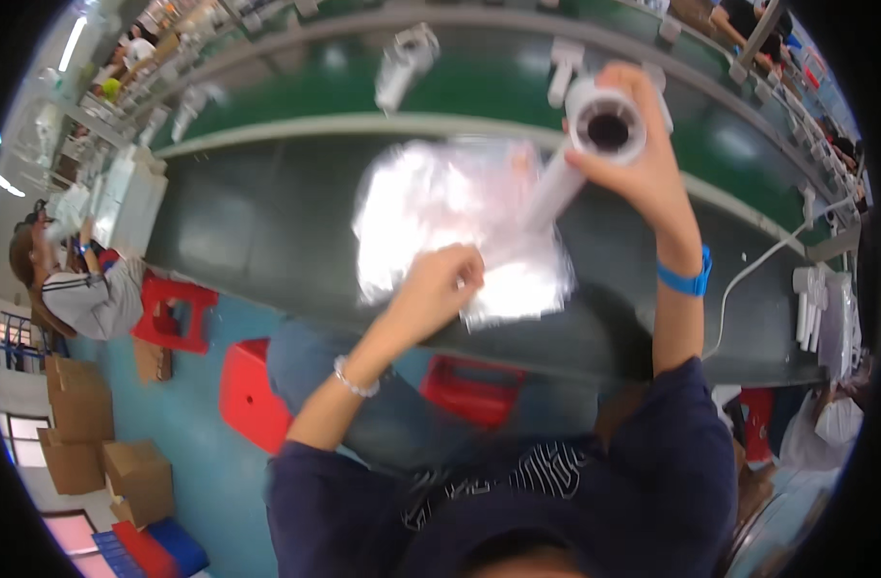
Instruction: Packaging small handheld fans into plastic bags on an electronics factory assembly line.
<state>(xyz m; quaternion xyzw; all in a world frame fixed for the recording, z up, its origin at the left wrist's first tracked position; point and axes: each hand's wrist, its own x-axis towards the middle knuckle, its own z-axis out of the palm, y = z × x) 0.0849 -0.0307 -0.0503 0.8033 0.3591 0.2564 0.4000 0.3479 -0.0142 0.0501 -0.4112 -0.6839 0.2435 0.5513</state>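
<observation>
My right hand [643, 144] is wrapped round the head of a white hair dryer [609, 130], raised above the bench. Its round end with a dark opening faces up toward me, and its handle slants down to the left. Beneath it lies a pile of clear, shiny plastic bags [412, 202]. At the near side of this pile my left hand [439, 289] is closed, thumb against curled fingers, pinching what looks like the film of a plastic bag. Glare and blur hide the film's edge and where the handle's lower end meets it.
Beyond the dark workbench [267, 212], more white hair dryers [407, 65] lie on a green conveyor belt [489, 77]. A white cable [749, 275] and white parts [809, 308] are at the right. A co-worker [89, 289] sits left, near red stools [253, 390] and cardboard boxes [137, 477].
</observation>
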